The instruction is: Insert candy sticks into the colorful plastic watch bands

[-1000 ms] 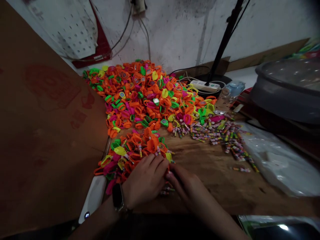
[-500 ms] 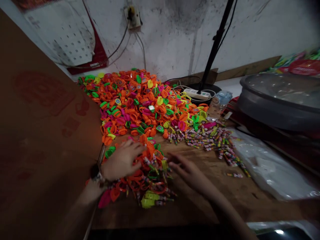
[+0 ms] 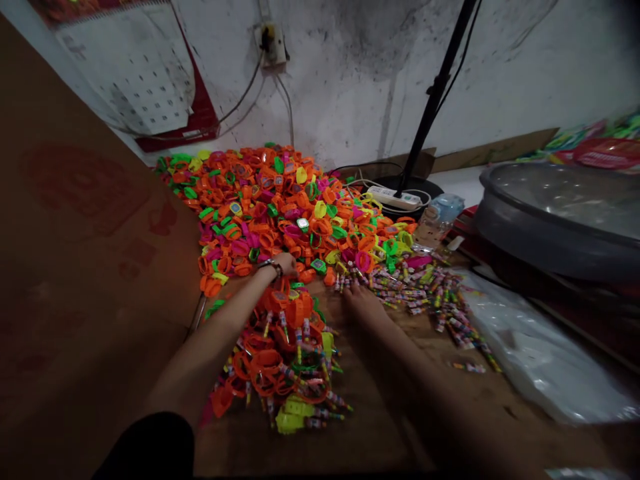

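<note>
Our left hand [image 3: 285, 262] reaches into the near edge of the big heap of orange, green, pink and yellow plastic toy watch bands [image 3: 280, 200]; we cannot tell its grip. Our right hand [image 3: 361, 300] lies open, fingers touching the scattered small wrapped candy sticks [image 3: 425, 287] on the wooden surface [image 3: 400, 400]. A careless sweep could mix the piles or push pieces off. We can read no writing.

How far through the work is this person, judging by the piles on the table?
Done: a small near pile of bands, several with candy sticks through them. In hand: left hand reaches the big heap, right hand is at the loose candy sticks. Left: the heap of plain bands is far larger, so most remains.
</note>
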The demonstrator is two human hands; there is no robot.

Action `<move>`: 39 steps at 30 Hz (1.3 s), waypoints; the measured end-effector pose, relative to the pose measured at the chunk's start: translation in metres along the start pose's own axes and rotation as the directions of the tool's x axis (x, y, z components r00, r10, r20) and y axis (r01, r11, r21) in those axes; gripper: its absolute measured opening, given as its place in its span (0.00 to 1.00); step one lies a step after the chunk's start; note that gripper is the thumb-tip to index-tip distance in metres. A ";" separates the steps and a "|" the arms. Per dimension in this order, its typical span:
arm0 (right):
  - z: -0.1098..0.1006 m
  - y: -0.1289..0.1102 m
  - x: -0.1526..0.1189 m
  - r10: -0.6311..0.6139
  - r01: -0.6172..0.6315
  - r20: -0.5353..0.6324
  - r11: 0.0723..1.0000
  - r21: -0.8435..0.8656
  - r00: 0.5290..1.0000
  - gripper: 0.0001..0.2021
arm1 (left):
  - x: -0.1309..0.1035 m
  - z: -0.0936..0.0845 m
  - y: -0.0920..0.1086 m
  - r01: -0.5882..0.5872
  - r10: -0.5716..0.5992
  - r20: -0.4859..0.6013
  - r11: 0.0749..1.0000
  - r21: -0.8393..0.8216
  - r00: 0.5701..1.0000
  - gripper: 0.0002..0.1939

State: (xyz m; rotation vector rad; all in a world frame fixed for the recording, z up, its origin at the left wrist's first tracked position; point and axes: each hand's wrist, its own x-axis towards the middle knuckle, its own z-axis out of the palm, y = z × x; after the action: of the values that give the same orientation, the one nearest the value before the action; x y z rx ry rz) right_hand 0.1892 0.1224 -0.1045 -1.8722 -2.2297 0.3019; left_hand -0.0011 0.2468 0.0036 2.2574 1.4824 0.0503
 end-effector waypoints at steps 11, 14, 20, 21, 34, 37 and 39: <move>-0.037 -0.014 -0.029 0.225 -0.138 -0.057 0.758 0.637 0.973 0.21 | -0.104 -0.001 0.043 -0.273 0.162 -0.326 0.902 -0.334 0.932 0.25; -0.075 -0.028 -0.058 0.006 -0.014 0.013 0.252 0.968 1.000 0.26 | -0.130 0.003 0.061 -0.348 0.245 -0.351 0.897 -0.271 0.904 0.20; -0.118 -0.063 -0.087 -0.079 0.022 -0.028 -0.073 0.997 0.997 0.23 | -0.157 0.001 0.078 -0.361 0.301 -0.307 0.918 -0.161 0.903 0.17; -0.119 -0.066 -0.088 -0.052 0.055 -0.056 -0.026 0.998 0.997 0.20 | -0.160 0.001 0.079 -0.380 0.327 -0.289 0.912 -0.153 0.900 0.17; -0.103 -0.087 -0.093 0.066 0.230 -0.261 0.301 0.925 0.963 0.12 | -0.168 0.005 0.073 -0.458 0.449 -0.220 0.889 0.012 0.866 0.13; -0.100 -0.088 -0.092 0.143 0.239 -0.319 0.406 0.882 0.937 0.08 | -0.169 0.007 0.073 -0.422 0.425 -0.214 0.905 0.062 0.879 0.14; -0.099 -0.090 -0.093 0.171 0.239 -0.343 0.443 0.864 0.924 0.07 | -0.169 0.009 0.073 -0.400 0.412 -0.214 0.911 0.099 0.886 0.15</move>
State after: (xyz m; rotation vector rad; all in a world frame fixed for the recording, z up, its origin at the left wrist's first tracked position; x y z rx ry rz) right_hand 0.1495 0.0178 0.0135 -1.1101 -1.3234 0.8403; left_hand -0.0072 0.0707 0.0578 2.6437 1.0928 0.4184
